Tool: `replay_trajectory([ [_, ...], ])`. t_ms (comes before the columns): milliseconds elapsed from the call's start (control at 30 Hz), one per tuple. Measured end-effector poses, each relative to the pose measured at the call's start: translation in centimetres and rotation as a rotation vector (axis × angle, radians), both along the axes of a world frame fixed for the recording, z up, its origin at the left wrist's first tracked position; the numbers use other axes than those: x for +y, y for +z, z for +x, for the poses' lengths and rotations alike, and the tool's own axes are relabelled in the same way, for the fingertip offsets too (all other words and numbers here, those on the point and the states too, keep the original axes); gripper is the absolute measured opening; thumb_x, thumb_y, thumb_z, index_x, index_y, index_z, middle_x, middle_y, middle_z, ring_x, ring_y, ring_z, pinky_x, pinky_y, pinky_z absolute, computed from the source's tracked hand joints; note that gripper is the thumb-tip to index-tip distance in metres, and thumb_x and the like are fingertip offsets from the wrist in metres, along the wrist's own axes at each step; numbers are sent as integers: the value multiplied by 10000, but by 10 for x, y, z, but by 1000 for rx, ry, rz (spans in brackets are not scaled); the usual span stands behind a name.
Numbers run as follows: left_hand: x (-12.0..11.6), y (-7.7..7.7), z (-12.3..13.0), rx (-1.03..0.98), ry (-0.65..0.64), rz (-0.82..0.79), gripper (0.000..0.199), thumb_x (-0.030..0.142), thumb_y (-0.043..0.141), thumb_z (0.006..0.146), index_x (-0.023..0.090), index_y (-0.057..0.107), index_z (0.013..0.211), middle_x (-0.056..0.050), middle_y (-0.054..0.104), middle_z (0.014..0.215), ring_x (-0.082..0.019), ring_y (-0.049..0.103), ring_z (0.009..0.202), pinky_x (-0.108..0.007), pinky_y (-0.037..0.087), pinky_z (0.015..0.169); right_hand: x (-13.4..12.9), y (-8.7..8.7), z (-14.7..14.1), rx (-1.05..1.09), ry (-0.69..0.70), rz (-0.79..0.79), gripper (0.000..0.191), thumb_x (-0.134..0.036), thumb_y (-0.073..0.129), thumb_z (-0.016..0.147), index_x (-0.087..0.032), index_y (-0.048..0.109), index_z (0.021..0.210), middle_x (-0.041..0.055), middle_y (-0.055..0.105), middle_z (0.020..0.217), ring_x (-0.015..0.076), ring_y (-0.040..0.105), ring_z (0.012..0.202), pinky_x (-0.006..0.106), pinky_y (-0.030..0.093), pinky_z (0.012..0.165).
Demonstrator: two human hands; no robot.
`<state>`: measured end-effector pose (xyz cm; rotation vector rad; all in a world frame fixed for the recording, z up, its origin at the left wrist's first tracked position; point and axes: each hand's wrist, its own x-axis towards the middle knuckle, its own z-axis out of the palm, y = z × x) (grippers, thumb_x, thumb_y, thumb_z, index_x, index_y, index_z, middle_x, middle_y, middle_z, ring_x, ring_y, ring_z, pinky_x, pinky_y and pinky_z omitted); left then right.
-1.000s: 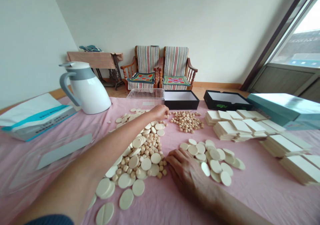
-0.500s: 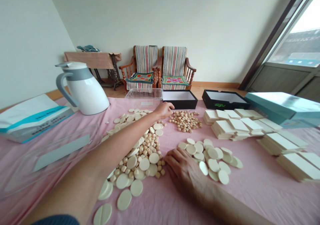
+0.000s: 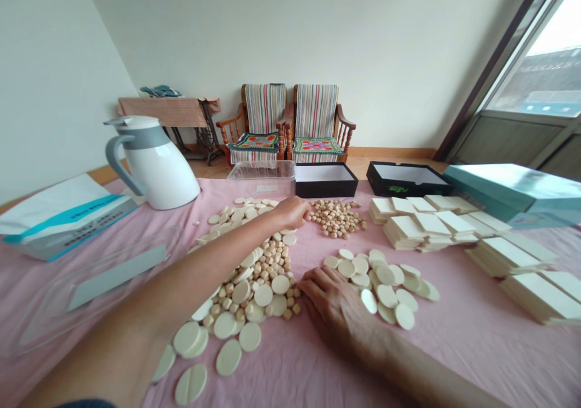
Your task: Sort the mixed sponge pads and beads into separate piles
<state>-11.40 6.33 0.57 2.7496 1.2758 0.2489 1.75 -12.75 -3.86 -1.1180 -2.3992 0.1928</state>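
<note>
At the far edge of the mixed heap of cream discs and pellets (image 3: 263, 295), the left hand (image 3: 293, 212) had its fingers bunched together, any grip hidden. The right hand (image 3: 336, 308) lay spread-fingered at the heap's right edge, with bare pink tablecloth (image 3: 476, 347) beyond.

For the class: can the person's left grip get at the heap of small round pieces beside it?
Probably yes: the left grip sits right at the edge of the heap of small round pieces, and nothing stands between them.
</note>
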Motion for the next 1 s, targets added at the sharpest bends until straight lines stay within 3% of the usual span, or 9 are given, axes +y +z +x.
replay_trajectory([
  [100, 7, 4, 1, -41, 56, 35, 176, 144, 585, 818, 162, 707, 944, -43, 725, 895, -175, 668, 864, -238, 486, 764, 0, 0, 0, 15, 8, -2, 149, -123, 460, 932, -172, 600, 922, 67, 570, 895, 190, 513, 863, 332, 459, 767],
  [233, 14, 5, -11, 27, 67, -13, 187, 268, 572, 916, 140, 637, 1036, -63, 666, 1022, -176, 639, 921, -344, 520, 833, 0, 1, 0, 16, 6, -20, 158, -118, 457, 933, -170, 607, 933, 68, 574, 902, 192, 508, 871, 337, 459, 775],
  [467, 11, -1, -23, 162, 50, -113, 290, 329, 582, 919, 160, 580, 1155, -77, 601, 1155, -202, 615, 985, -384, 538, 825, 0, 0, -1, 7, 9, -28, 161, -106, 458, 927, -165, 607, 914, 70, 576, 912, 190, 510, 874, 333, 455, 781],
  [800, 18, 1, -12, 77, 155, -13, 305, 332, 558, 932, 154, 564, 1180, -90, 587, 1186, -214, 599, 1030, -427, 521, 874, 1, -2, 0, 6, 12, -19, 142, -128, 469, 929, -177, 601, 942, 67, 568, 912, 194, 505, 872, 335, 452, 780],
  [1000, 15, 5, -23, 182, 118, -158, 304, 332, 581, 918, 159, 575, 1168, -80, 593, 1175, -211, 609, 1003, -394, 535, 837, 0, -1, 0, 9, 12, -44, 153, -132, 454, 935, -176, 601, 942, 67, 570, 919, 197, 497, 873, 344, 446, 788],
])
